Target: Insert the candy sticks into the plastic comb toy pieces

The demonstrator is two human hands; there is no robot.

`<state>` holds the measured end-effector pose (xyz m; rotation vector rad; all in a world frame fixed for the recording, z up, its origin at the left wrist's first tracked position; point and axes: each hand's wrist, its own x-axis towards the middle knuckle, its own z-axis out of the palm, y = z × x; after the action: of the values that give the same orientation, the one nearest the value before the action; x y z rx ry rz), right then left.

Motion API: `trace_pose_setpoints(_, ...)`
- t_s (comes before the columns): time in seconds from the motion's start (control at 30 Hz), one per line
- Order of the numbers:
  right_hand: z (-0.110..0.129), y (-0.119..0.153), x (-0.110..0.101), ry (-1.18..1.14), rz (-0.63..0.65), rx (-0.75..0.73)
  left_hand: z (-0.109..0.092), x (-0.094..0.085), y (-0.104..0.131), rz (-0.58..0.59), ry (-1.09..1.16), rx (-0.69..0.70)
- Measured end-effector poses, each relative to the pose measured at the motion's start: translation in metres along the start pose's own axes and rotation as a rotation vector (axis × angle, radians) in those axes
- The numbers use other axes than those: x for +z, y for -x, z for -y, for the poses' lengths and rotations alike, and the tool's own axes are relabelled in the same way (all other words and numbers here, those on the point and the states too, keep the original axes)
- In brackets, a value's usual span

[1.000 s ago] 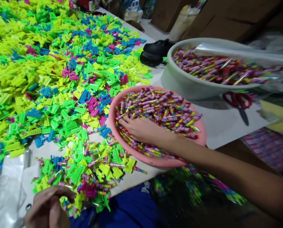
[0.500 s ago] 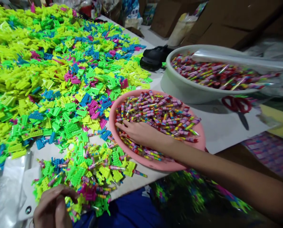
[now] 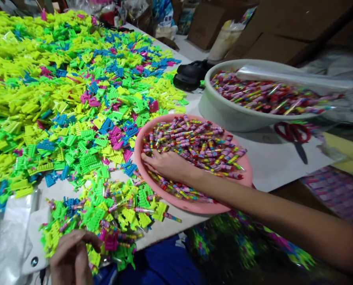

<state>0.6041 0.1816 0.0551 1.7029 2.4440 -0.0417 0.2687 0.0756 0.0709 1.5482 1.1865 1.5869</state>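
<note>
My right hand (image 3: 167, 164) reaches into a pink basin (image 3: 246, 182) of slim clear candy tubes (image 3: 191, 136) with coloured sweets and pink-red wrappers. Its fingers are apart and touch the tubes by the left rim; some fingertips are hidden. At the bottom left, my left hand (image 3: 74, 251) hovers with bent fingers, thumb and forefinger apart, and nothing visible between them. Beside it lies a small heap of green, yellow, blue and pink plastic toy pieces (image 3: 95, 217) mixed with candy tubes.
A large pile of bright plastic pieces (image 3: 60, 87) covers the table's left. Behind the pink basin stands a grey-white basin (image 3: 232, 118) of candy tubes with a clear plastic roll (image 3: 295, 76) across it. Red-handled scissors (image 3: 295, 136), a black object (image 3: 189, 75) and a white device (image 3: 35, 241) lie around.
My left hand has shifted slightly right. My right hand stays among the tubes at the pink basin's left side, its fingers barely moved. The view has tilted a little.
</note>
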Motion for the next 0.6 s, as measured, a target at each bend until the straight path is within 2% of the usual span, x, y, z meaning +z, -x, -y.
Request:
trace_pose_setpoints(0.1, 0.002, -0.003, 0.002, -0.003, 0.002, 0.040, 0.001, -0.001, 0.001, 0.018, -0.010, 0.006)
trace_pose_setpoints(0.37, 0.006, -0.006, 0.005, -0.041, -0.022, 0.122, 0.006, -0.006, 0.007, -0.070, -0.049, -0.042)
trace_pose_setpoints(0.5, 0.002, -0.007, 0.007, -0.126, -0.030, 0.118, 0.006, -0.007, 0.010, -0.089, -0.046, -0.076)
trace_pose_setpoints(0.6, -0.001, -0.008, 0.012, -0.235, -0.073, 0.121, 0.005, -0.005, 0.010, -0.062, -0.043, -0.047)
